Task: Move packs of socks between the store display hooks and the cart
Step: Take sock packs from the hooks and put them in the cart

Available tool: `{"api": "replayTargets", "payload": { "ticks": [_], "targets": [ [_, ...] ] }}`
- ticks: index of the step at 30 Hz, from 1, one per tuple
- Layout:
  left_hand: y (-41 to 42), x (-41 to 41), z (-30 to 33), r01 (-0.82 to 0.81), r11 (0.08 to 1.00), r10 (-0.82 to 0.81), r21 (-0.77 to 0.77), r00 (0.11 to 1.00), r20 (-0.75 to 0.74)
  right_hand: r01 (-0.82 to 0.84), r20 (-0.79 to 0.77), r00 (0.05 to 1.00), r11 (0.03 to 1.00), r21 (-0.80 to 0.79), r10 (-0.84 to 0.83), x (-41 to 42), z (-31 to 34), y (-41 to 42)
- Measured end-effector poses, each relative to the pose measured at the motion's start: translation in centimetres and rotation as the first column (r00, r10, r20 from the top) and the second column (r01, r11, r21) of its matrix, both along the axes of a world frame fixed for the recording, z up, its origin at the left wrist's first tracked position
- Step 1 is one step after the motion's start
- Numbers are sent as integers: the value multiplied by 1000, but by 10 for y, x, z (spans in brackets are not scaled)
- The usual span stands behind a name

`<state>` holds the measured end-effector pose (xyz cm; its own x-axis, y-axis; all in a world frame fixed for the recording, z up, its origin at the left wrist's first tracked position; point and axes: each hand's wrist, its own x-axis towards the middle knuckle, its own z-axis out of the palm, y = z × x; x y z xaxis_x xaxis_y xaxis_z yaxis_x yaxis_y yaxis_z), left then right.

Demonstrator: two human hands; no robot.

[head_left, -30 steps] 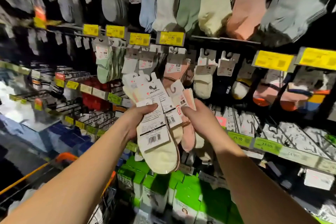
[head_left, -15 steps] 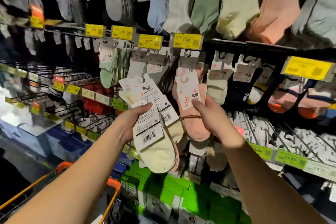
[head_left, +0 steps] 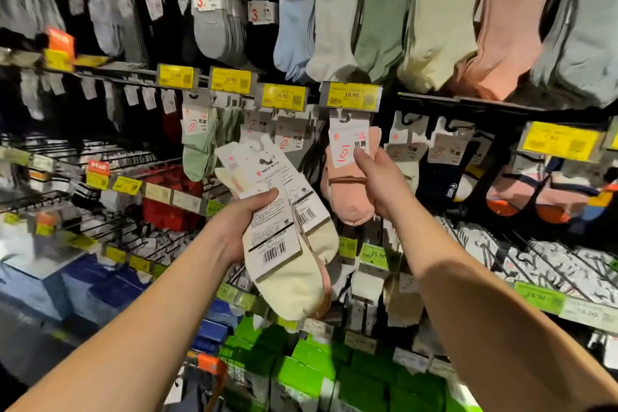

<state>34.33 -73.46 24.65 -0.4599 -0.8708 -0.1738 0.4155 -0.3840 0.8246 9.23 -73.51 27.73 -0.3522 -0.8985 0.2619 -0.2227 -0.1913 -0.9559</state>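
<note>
My left hand (head_left: 249, 222) grips a bunch of cream sock packs (head_left: 287, 278) by their white barcode cards, held in front of the display. My right hand (head_left: 381, 181) holds a pink sock pack (head_left: 347, 197) raised to the display hook (head_left: 344, 114) under a yellow 16.90 price tag (head_left: 349, 97); the pack's white card top sits at the hook, thumb pressed on the card. The cart's orange corner (head_left: 209, 363) shows at the bottom, between my forearms.
Rows of hanging socks fill the wall: pastel pairs (head_left: 384, 27) above, green socks (head_left: 199, 150) left of my hands, dark and pink packs (head_left: 535, 191) to the right. Green boxes (head_left: 311, 375) and blue boxes (head_left: 110, 288) stand on the lower shelves.
My right hand has separated the pink pack from the bunch and lifted it up to the hook under the yellow tag. My left hand kept the cream packs almost in place.
</note>
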Motion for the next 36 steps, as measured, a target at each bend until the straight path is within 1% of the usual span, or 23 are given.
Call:
{"api": "replayTargets", "payload": {
  "ticks": [4,6,8,12,16,18,26,30,32,33,34,36],
  "targets": [
    [-2,-2,3,7,1000,-7,-10,1000,6,43,-17,999,998,53,-42,-2,0,-12],
    [-3,-3,3,15,1000,-15,-5,1000,0,77,-59,996,993,87,-72,0,2,-15],
    [-3,-3,4,25,1000,-25,4,1000,-15,141,-176,977,982,130,-117,-1,5,-21],
    [-4,-3,4,34,999,-34,6,998,-43,273,-397,900,941,198,-178,-6,12,-40],
    [-4,-3,3,23,1000,-23,-1,999,-49,352,-522,838,888,295,-159,-9,18,-51],
    [-4,-2,2,15,1000,-15,-1,999,-43,370,-558,817,873,317,-144,-12,18,-57],
    [1,-1,1,-1,1000,1,0,998,-57,354,-606,791,870,343,-83,-16,16,-62],
    [5,1,-1,-3,1000,4,7,998,-63,347,-575,813,869,353,-91,-13,10,-44],
    [7,3,-2,1,1000,0,9,997,-72,363,-545,824,884,295,-156,-7,5,-25],
    [7,3,-4,-6,1000,6,9,997,-73,360,-520,831,904,233,-197,-2,3,-13],
    [8,4,-5,-18,1000,19,12,997,-72,331,-486,849,927,180,-209,6,1,3],
    [10,3,-10,-48,999,48,8,996,-80,216,-389,908,970,116,-155,28,-3,43]
  ]
}}
